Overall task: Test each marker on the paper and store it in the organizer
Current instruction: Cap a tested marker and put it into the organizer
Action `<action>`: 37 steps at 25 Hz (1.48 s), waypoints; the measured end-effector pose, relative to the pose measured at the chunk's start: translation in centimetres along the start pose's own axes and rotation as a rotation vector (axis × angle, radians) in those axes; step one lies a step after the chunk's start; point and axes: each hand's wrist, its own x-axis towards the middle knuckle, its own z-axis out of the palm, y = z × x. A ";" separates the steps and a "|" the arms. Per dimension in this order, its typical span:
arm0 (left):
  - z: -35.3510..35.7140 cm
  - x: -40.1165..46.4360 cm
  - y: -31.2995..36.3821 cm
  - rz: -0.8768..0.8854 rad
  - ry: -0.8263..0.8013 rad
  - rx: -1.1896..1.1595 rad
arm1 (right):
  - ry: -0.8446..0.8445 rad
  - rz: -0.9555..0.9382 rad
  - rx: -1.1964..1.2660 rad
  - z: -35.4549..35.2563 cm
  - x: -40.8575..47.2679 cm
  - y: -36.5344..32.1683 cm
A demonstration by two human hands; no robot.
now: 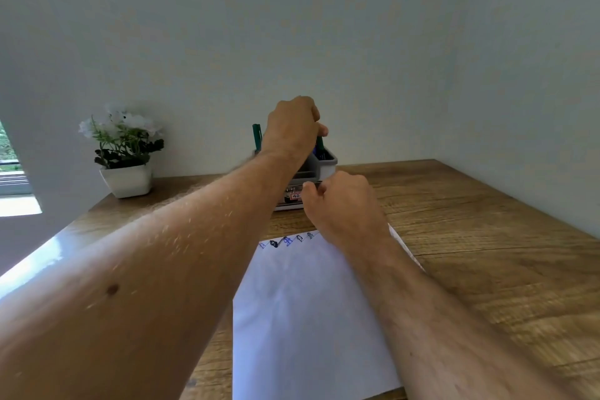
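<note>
I see left hand [292, 123] above organizer [328, 161] at bench [487, 221] back, fingers curled round green marker [320, 143]. Right hand [341, 201] before organizer, fingers curled; held object, cannot tell. Paper [308, 318] near me.

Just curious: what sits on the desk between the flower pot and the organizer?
Nothing: in the head view, only bare wooden desk lies between flower pot and organizer.

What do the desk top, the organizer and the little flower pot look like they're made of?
Desk top: wood or wood-look laminate, brown grain lines, glare at its left edge.
Organizer: probably plastic, smooth grey molded walls with rounded corners.
Flower pot: white, smooth, slightly glossy; ceramic or plastic, cannot tell which.
</note>
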 end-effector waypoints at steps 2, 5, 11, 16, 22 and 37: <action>-0.9 -0.5 -0.3 -0.010 0.043 0.011 | -0.006 -0.001 -0.012 -0.1 -0.1 0.0; -2.9 -1.6 -1.1 -0.082 0.063 -0.003 | -0.008 -0.009 -0.024 -0.4 -0.3 0.2; -7.7 -5.6 -5.4 -0.336 -0.084 0.336 | -0.015 0.024 0.018 -1.3 -0.9 -0.3; -6.8 -10.1 -7.2 -0.350 -0.133 0.520 | -0.035 -0.019 0.013 -1.9 -1.6 -0.7; -5.8 -10.0 -8.1 -0.386 -0.143 0.568 | -0.053 -0.051 0.004 -1.7 -1.5 -0.6; -5.6 -8.9 -8.1 -0.311 0.004 0.336 | -0.065 -0.117 0.079 -1.5 -1.4 -0.9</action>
